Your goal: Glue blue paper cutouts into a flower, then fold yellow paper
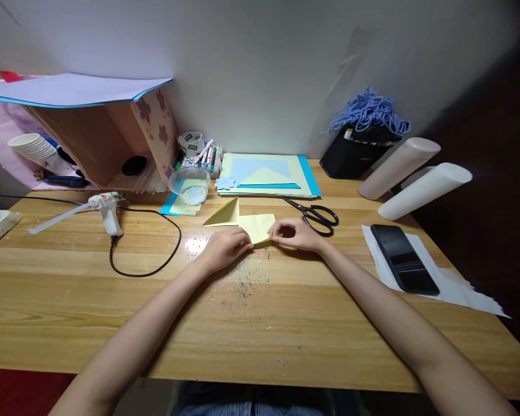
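Note:
A sheet of pale yellow paper (256, 226) with fold lines lies on the table in front of me, its near edge turned up. My left hand (227, 247) has its fingers closed on the near left corner of the sheet. At the near right edge, my right hand (298, 234) pinches the paper between thumb and forefinger. Part of the sheet's left side is hidden behind my left hand. Just beyond that hand, a triangular folded yellow piece (225, 214) stands up. Black-handled scissors (318, 218) lie beyond my right hand, blades pointing left.
A glue gun (108, 214) with a looping cable is on the left. Behind stand a clear bowl (189, 185), markers (203, 156) and stacked coloured paper (309, 173). To the right are a phone (403, 257), two white rolls (424, 190) and a black holder (355, 153) topped with blue yarn.

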Demonstrator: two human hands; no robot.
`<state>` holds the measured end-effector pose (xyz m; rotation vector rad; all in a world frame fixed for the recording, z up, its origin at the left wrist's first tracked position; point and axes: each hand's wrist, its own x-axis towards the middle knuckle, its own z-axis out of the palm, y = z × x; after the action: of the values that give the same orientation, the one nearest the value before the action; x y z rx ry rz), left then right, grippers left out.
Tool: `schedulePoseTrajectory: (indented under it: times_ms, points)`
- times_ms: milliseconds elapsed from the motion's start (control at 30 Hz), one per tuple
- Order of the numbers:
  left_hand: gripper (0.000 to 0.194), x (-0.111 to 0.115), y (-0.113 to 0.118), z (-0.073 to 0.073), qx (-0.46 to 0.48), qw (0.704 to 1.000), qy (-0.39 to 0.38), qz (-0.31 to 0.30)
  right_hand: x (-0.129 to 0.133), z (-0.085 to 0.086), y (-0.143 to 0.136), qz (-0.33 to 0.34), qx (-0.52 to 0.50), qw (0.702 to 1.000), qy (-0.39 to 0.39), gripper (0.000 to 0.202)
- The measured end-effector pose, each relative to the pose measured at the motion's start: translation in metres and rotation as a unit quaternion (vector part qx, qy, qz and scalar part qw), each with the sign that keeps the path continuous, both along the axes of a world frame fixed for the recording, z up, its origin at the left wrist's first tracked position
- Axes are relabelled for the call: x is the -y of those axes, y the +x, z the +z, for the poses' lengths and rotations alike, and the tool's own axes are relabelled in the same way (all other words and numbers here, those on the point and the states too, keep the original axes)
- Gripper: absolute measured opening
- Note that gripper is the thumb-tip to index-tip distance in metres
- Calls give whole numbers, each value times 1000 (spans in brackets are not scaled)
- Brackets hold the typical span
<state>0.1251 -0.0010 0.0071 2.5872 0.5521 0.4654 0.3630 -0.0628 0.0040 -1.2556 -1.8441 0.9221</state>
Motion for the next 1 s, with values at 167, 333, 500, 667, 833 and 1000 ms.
schedulePoseTrajectory:
  times_ms: [167,333,500,667,833,1000]
  points:
    - [20,0,7,-4,26,997,-22,70,-2,-4,0,-32,66,997,38,6]
    - [13,5,16,-11,23,990,-8,138,-5,-6,-2,-71,141,983,95,13]
    - [11,7,21,-13,1,986,20,164,-5,-5,-6,-86,169,976,102,17]
    - [13,7,22,-12,-19,985,27,167,-4,-6,-7,-89,185,972,111,18]
    - [14,6,23,-14,-24,984,27,176,-5,-9,-6,-105,179,972,107,19]
    - [15,7,24,-14,-44,980,44,187,-5,-10,-5,-133,197,966,105,21]
